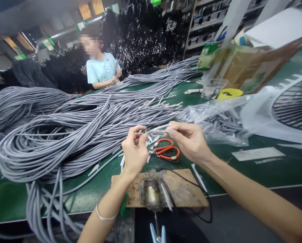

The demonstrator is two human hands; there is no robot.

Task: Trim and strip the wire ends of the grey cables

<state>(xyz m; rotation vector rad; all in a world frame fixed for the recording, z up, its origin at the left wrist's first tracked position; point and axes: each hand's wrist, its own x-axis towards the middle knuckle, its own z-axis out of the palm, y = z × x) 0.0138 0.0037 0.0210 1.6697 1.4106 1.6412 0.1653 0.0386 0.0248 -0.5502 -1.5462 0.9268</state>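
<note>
Between my two hands runs the stripped end of a grey cable, a white strand and thin bare wires [158, 130] stretched across the gap. My left hand [136, 148] pinches the cable end on the left side, thumb against curled fingers. On the other side my right hand [187, 136] pinches the tips of the wires between thumb and fingers. Just below lies a pair of scissors [167, 151] with orange handles, its blades partly hidden by my left hand. White scraps [153, 139] are scattered around the scissors.
Coiled grey cables [64, 135] cover the left. A plastic bag of grey tube pieces [221, 123] and a fan [292, 104] stand right. In front, a small motor-like device [152, 194] sits on a wooden board [188, 192]. Another person [102, 69] is across the table.
</note>
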